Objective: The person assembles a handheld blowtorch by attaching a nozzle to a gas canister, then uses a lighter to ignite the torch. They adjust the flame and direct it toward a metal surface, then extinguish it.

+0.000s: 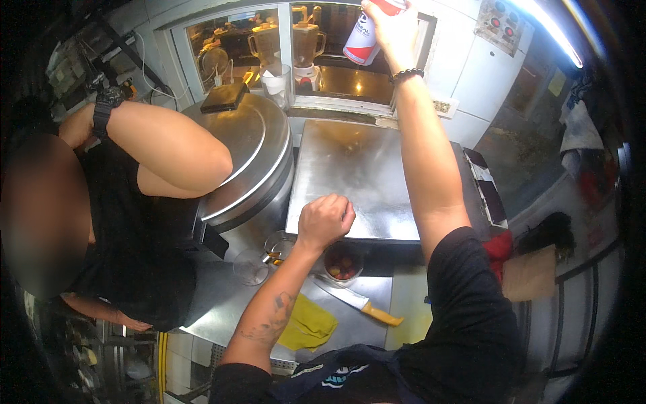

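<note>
Raised high toward the window, my right hand (393,32) grips a red and white can (362,39), which is tilted. My left hand (326,221) is curled into a fist at the near left edge of a flat steel surface (356,168); no object shows in it. Just below this fist sits a small clear bowl (343,264) with dark red pieces inside. A knife (353,296) with a yellow handle lies on the counter near the bowl. Next to my left forearm is a crumpled yellow-green cloth (306,326).
A large round steel lid (266,145) carries a dark flat box (224,97). At the left, a co-worker's bent arm (171,145) reaches over it. Clear containers (250,268) stand by my left forearm. Behind the window (336,81) are blenders (308,44).
</note>
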`<action>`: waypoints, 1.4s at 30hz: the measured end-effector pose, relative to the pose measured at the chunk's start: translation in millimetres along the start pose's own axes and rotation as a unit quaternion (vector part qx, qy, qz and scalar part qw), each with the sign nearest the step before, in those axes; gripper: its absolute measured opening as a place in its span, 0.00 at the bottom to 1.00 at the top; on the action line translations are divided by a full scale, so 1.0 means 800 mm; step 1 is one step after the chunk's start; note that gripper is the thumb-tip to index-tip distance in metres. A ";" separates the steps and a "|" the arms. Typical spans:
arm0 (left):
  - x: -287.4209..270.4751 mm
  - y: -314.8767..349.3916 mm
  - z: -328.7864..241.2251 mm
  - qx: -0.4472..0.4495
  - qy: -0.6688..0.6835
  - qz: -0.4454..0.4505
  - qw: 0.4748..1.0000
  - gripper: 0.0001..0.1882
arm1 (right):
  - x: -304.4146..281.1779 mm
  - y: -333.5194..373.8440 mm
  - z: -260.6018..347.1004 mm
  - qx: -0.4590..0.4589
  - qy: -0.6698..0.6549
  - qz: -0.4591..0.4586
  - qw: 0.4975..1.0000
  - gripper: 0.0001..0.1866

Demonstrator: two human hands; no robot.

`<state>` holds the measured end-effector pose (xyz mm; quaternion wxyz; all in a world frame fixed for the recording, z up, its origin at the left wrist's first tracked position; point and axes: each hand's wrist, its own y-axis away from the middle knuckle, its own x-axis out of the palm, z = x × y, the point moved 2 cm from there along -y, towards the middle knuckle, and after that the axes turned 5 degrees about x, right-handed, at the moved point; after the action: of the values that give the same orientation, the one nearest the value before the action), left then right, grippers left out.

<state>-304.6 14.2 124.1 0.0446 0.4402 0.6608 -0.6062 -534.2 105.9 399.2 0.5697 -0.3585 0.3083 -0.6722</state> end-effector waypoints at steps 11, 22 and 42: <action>-0.001 -0.009 -0.001 0.019 -0.001 -0.031 0.999 0.07 | -0.089 -0.033 0.004 -0.004 0.068 -0.064 0.996 0.27; 0.002 -0.008 0.000 0.006 -0.018 -0.017 1.000 0.06 | -0.147 -0.049 -0.006 0.002 0.109 -0.084 0.990 0.28; 0.001 -0.009 -0.002 -0.024 -0.010 0.004 1.000 0.05 | -0.194 -0.065 -0.006 0.003 0.131 -0.092 0.987 0.30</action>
<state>-308.7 16.5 129.5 0.0641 0.4354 0.6732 -0.5943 -552.2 267.8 419.0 0.4610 -0.2925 0.3439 -0.7640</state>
